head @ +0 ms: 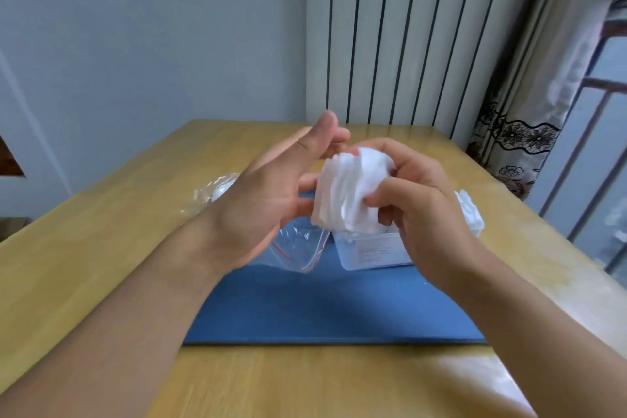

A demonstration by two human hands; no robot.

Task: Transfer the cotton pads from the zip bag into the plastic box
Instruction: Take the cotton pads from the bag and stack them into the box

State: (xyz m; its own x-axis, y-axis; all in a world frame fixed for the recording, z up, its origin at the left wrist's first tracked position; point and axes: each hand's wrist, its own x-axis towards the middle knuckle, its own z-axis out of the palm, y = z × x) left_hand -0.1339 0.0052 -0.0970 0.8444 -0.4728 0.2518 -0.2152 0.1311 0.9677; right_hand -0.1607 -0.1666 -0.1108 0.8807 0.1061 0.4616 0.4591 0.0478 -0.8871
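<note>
Right hand (420,200) pinches cotton pads (353,190) stack above plastic box (373,251), mat's 1 o'clock; left hand (271,193) open alongside. Light, soft, likely to fan apart: squeeze flat faces

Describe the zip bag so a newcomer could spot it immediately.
On the wooden table lies a blue mat. The zip bag rests at its far left, beside the plastic box: limp, clear, with a red seal line, unlike the rigid box.
</note>
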